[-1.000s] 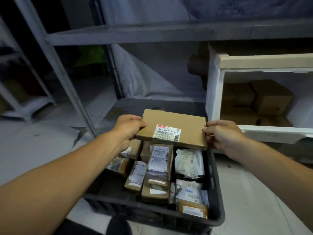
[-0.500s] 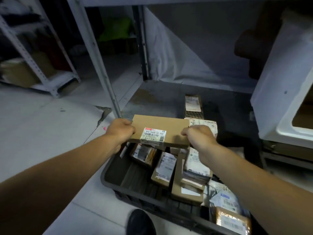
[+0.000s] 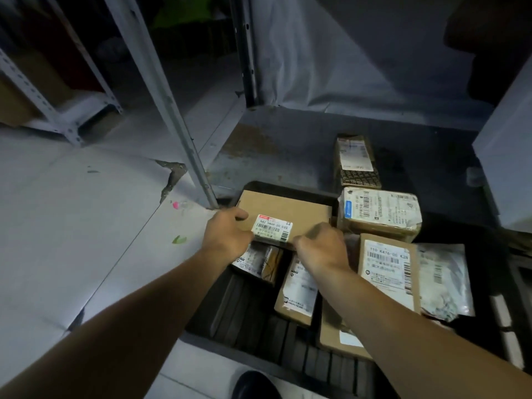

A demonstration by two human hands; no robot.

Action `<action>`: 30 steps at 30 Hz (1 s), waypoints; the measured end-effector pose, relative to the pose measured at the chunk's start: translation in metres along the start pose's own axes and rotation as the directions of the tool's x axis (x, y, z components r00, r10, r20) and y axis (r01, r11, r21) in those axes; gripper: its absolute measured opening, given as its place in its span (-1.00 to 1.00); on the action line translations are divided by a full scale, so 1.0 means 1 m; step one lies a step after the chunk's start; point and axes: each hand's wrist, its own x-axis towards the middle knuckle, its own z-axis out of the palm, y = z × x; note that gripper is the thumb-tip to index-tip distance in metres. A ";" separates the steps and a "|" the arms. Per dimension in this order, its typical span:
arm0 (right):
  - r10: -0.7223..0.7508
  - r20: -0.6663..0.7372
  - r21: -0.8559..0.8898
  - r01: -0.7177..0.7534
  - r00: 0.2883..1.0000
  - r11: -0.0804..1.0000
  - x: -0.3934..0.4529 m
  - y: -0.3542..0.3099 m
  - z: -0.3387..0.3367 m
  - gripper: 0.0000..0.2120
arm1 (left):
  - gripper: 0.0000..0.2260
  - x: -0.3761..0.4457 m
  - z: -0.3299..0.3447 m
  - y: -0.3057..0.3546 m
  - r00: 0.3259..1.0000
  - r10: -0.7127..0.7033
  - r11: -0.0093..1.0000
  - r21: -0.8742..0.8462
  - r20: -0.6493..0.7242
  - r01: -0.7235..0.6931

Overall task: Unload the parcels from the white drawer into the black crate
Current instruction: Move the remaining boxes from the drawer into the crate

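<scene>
A flat brown cardboard parcel (image 3: 290, 211) with a white barcode label lies low in the far left corner of the black crate (image 3: 250, 318). My left hand (image 3: 227, 234) grips its left near edge and my right hand (image 3: 322, 246) holds its near right edge. Under and beside it lie several other parcels, among them a wrapped brown box (image 3: 380, 211), a labelled flat box (image 3: 388, 266) and a grey plastic mailer (image 3: 443, 280). The white drawer (image 3: 506, 156) shows only as a white side wall at the right edge; its inside is hidden.
A small patterned box (image 3: 357, 162) sits on the dark low shelf behind the crate. A grey metal rack post (image 3: 184, 139) stands just left of the crate. My dark shoe (image 3: 253, 384) is at the crate's near side. Pale floor spreads to the left.
Both hands carried the flat parcel from beside the drawer leftward and down into the crate's far left corner. My view swung down and left, so the drawer's inside left the frame.
</scene>
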 end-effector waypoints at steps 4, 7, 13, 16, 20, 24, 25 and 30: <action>-0.005 0.007 -0.099 0.006 1.000 0.995 0.019 0.011 0.018 -0.55 | -0.56 0.017 0.016 -0.010 1.000 0.019 1.000 0.017 -0.003 -0.019; -0.014 -0.008 -0.173 0.012 1.000 0.985 0.027 0.018 0.032 -0.53 | -0.60 0.026 0.030 -0.015 0.996 0.088 0.994 0.061 -0.004 -0.088; -0.047 -0.034 -0.266 0.037 0.998 0.963 0.043 0.028 0.047 -0.45 | -0.61 0.046 0.054 -0.026 0.986 0.166 0.978 0.121 0.027 -0.168; -0.073 -0.032 -0.316 0.060 0.997 0.947 0.046 0.030 0.051 -0.46 | -0.62 0.053 0.058 -0.027 0.982 0.185 0.969 0.158 0.028 -0.187; -0.078 -0.015 -0.335 0.069 0.997 0.940 0.046 0.031 0.050 -0.45 | -0.63 0.048 0.057 -0.029 0.965 0.253 0.906 0.332 0.074 -0.263; -0.060 0.003 -0.347 0.057 0.998 0.936 0.048 0.027 0.047 -0.43 | -0.59 0.040 0.059 -0.027 0.932 0.330 0.835 0.415 0.148 -0.361; -0.053 0.011 -0.351 0.054 0.999 0.935 0.047 0.026 0.046 -0.42 | -0.58 0.039 0.058 -0.024 0.935 0.320 0.842 0.405 0.155 -0.356; -0.069 0.090 -0.418 0.100 0.994 0.903 0.038 0.019 0.030 -0.41 | -0.63 0.039 0.045 -0.010 0.947 0.277 0.893 0.319 0.164 -0.317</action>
